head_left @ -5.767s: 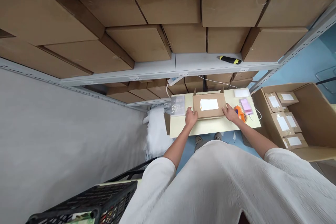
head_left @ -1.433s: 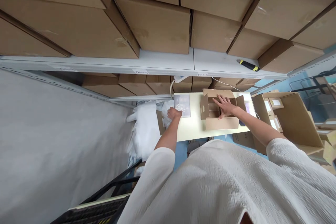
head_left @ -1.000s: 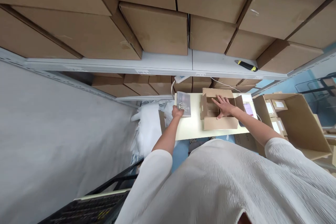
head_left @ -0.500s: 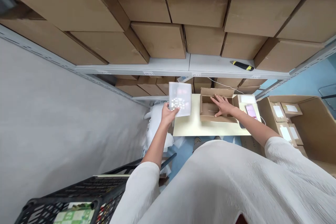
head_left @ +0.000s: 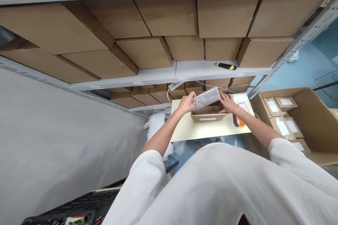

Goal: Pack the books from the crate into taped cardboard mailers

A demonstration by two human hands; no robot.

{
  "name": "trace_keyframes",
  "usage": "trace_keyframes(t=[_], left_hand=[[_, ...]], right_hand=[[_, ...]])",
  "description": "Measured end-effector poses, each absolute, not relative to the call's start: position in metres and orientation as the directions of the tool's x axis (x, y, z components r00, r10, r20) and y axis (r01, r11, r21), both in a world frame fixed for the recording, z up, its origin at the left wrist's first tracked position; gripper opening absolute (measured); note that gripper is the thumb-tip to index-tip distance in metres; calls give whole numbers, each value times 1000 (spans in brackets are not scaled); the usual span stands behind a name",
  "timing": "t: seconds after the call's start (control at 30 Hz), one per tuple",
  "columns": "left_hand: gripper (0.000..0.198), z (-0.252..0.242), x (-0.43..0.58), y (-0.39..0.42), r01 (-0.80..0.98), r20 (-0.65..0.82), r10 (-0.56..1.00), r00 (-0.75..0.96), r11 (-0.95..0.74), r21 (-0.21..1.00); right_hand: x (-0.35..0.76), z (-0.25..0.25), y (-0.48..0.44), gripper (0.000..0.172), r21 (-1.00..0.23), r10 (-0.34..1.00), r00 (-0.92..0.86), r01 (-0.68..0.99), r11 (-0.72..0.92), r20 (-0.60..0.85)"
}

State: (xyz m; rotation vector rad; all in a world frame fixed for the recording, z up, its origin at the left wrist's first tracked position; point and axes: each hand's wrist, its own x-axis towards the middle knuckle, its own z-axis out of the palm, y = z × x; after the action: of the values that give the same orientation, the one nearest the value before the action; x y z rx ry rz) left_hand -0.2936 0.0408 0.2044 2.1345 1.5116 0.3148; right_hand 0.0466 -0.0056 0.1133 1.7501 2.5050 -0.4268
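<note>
My left hand point(head_left: 187, 103) is closed on the left end of a translucent, frosted plastic-wrapped packet point(head_left: 207, 98). The packet is tilted, its right end higher, over an open cardboard box point(head_left: 208, 117) with a white label strip on its front. At the box's right end, my right hand point(head_left: 228, 103) grips the side with its fingers bent over the edge. Part of the box's inside is hidden by the packet, and the far wall is mostly covered.
The box stands on a pale yellow table point(head_left: 185, 132). A phone point(head_left: 243, 107) and an orange-and-dark object point(head_left: 239, 121) lie to its right. A large carton point(head_left: 314, 119) holds several labelled boxes. A yellow-black cutter point(head_left: 226, 66) rests on the shelf point(head_left: 195, 68). A black crate point(head_left: 79, 204) is lower left.
My left hand has brought the packet right, over the box, and tipped it from facing me to a slant. My right hand has moved from inside the box to its right end.
</note>
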Motion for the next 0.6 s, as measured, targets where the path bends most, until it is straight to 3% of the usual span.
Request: trace_keyframes(t=[0.13,0.23,0.43,0.6], left_hand=[[36,188,-269,60,820,-211,855,474,-342,458],[36,178,-261,66,796,-257,812,525,-361,486],[27,172,-267,58,771,-106,899,425,-298,563],[31,162,-290,41,762,-1,972,235,-183,621]], right_hand=[[65,109,-14,138,-192,934,-300,945,264,-195],[73,109,-20,136,-210,943,-277,948,237,-183],[74,116,-23,117,-334,969,-220,927,172,-110],[64,121,-23,89,-592,996,-86,803,72,4]])
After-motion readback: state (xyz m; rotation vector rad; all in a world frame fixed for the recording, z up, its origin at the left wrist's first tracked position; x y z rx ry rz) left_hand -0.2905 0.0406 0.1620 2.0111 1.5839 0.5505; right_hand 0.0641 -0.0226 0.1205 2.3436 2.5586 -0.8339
